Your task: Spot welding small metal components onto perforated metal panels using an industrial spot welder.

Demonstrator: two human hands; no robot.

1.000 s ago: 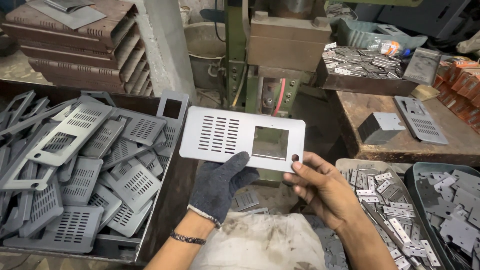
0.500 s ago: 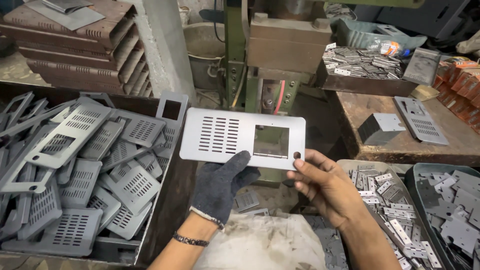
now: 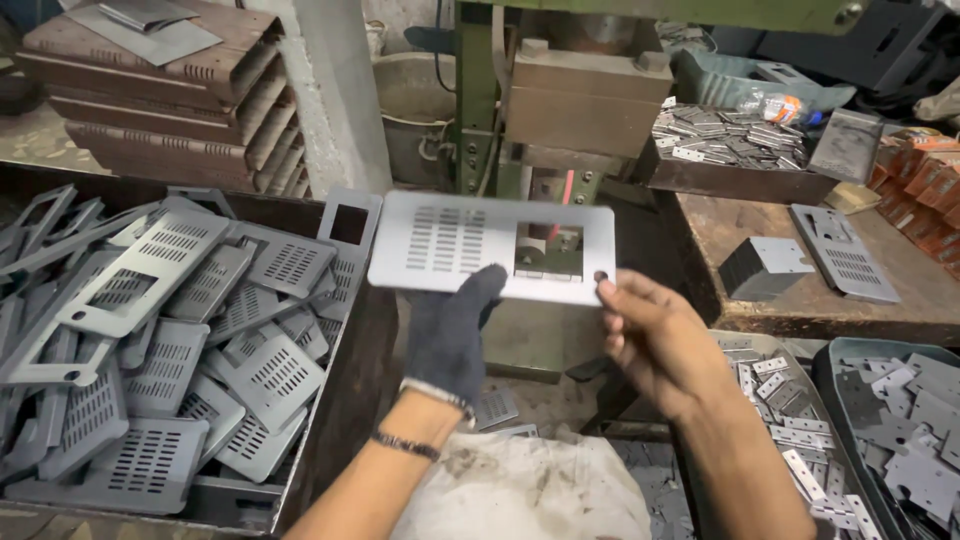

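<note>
Gloved left hand (image 3: 452, 330) and bare right hand (image 3: 650, 340) both raised forward, fingers closed in a pinch.

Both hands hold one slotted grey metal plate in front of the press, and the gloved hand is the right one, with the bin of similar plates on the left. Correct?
Not quite. In the head view the dark glove is on the left hand; the right hand is bare. Both do hold the slotted grey plate before the press, with the bin of plates on the left.

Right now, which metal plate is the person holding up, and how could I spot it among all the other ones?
Find the green press machine in the middle. Right in front of it, a gloved left hand and a bare right hand hold one flat grey plate by its lower edge. It has slot rows and a square window like those piled in the bin on the left, but it alone is lifted up.
</note>
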